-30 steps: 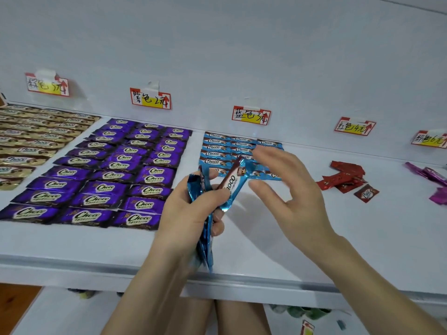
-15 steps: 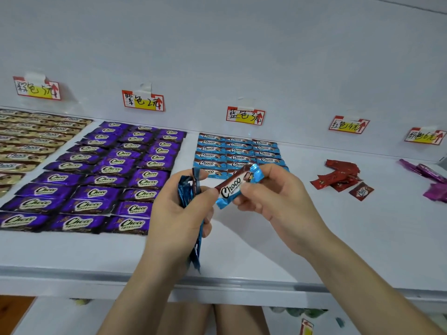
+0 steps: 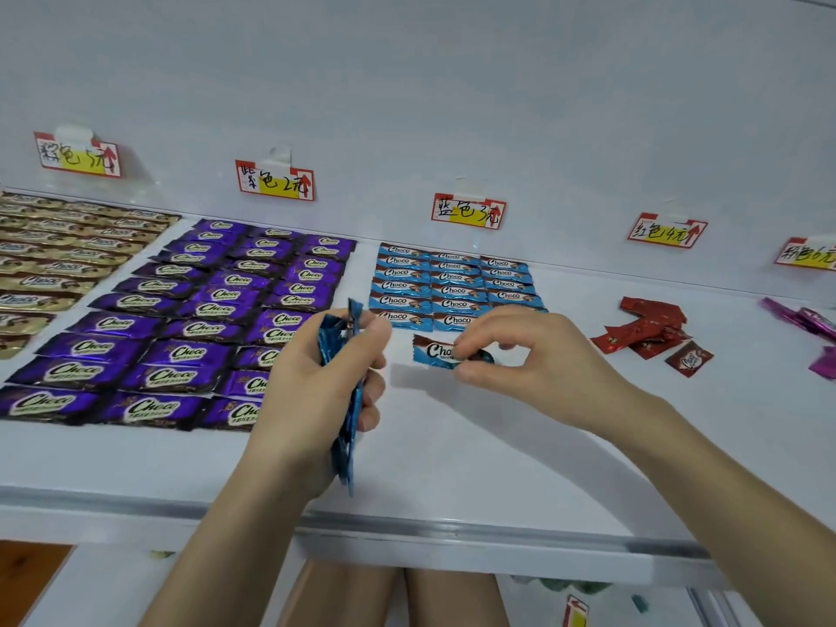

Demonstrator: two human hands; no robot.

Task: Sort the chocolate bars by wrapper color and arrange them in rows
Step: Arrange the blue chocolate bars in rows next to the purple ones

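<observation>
My left hand (image 3: 316, 400) grips a stack of blue chocolate bars (image 3: 346, 427) on edge above the white shelf (image 3: 497, 445). My right hand (image 3: 529, 359) pinches a single blue bar (image 3: 432, 353) face up, just in front of the blue rows (image 3: 452, 287) under the blue label (image 3: 468, 211). Purple bars (image 3: 203, 319) lie in rows to the left, with gold bars (image 3: 54, 260) further left. A loose pile of red bars (image 3: 647, 330) sits to the right. Pink bars (image 3: 814, 332) lie at the right edge.
Price labels (image 3: 273, 181) hang along the white back wall above each colour group. The shelf's front edge (image 3: 452, 531) runs across below my wrists, and a lower shelf with a few items shows beneath it.
My right hand took one blue bar from the stack in my left hand and carried it forward and right toward the front of the blue rows.
</observation>
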